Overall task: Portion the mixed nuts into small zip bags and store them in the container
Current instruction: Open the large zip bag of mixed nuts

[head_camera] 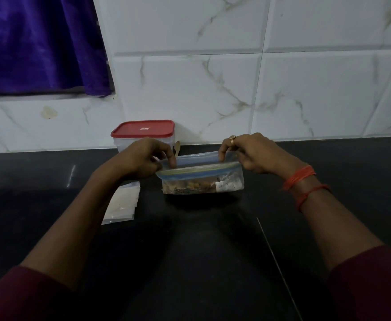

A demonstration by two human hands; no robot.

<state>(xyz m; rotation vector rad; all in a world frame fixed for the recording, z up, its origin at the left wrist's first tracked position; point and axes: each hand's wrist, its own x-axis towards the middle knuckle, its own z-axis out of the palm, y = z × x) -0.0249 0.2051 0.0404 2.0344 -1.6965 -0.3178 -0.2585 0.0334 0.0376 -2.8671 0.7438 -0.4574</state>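
A white marble-veined tile wall (213,77) fills the background, and below it a black desk (189,251) runs across the whole view. A purple curtain (39,42) hangs at upper left. Both forearms reach in from dark red sleeves (16,295). The left hand (141,159) and right hand (257,154) each hold one top corner of a clear zip bag of mixed nuts (201,181), fingers (171,158) curled and pinching the plastic lip above its blue zip strip. The bag stands upright on the desk at centre. Whether its mouth is sealed cannot be told. Behind the left hand, against the wall, sits a clear container (120,144) with its red lid (143,130) on. A small stack of flat empty zip bags (122,202) lies under the left wrist. A wooden spoon (177,147) shows just right of the container. Orange threads (298,177) circle the right wrist, and a ring (232,137) sits on a right finger
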